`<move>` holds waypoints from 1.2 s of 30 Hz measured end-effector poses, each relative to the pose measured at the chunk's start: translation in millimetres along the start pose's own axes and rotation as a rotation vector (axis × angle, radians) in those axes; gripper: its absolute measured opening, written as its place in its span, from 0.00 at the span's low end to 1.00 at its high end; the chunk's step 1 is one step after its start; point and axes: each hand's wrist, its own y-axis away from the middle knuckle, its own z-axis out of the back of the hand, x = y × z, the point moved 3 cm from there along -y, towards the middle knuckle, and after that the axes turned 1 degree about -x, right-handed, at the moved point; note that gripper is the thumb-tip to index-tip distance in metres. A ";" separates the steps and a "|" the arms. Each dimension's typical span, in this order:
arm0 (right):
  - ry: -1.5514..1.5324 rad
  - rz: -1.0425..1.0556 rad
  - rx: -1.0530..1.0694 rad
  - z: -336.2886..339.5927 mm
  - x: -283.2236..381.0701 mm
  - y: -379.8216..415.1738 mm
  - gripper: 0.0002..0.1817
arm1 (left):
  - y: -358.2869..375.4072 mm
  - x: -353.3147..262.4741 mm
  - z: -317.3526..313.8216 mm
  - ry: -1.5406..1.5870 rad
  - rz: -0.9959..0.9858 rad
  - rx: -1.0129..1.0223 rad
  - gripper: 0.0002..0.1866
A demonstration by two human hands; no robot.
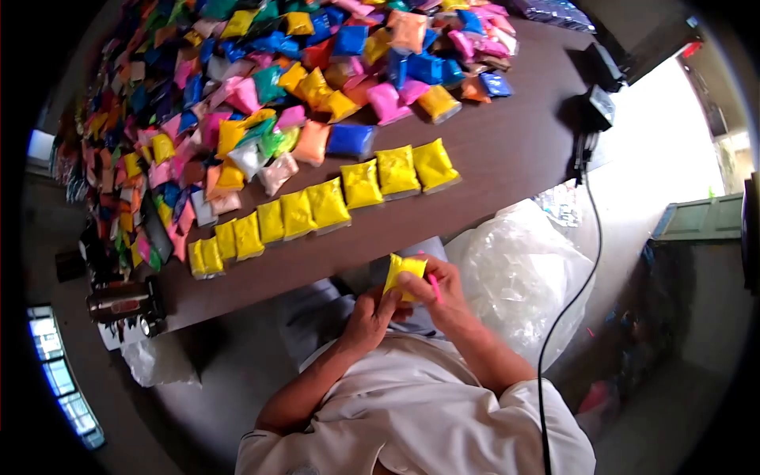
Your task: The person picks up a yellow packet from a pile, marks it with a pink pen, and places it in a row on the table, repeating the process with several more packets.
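Head view: yellow powder packet point(404, 273) held over the lap, just below the table edge point(380, 237). Left hand point(370, 317) gripping the packet's lower side; right hand point(445, 294) closed on its right edge, pink pen-like stick point(434, 286) pinched in the fingers. Row of like yellow packets point(317, 207) laid along the table, touching or nearly so; mixed coloured heap point(261, 87) behind. Clear plastic bag point(514, 273) beside the right forearm. Advisable: keep packet flat and taut, support from below, avoid piercing the film with the stick.
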 end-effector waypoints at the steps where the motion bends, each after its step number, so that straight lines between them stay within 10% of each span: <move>1: 0.033 -0.006 -0.030 4.0 -5.3 -0.8 0.09 | 0.3 4.6 -2.2 0.010 -0.016 0.029 0.19; 36: 0.102 -0.080 0.101 17.9 -18.3 2.7 0.13 | -9.8 31.4 7.7 0.029 0.141 0.093 0.24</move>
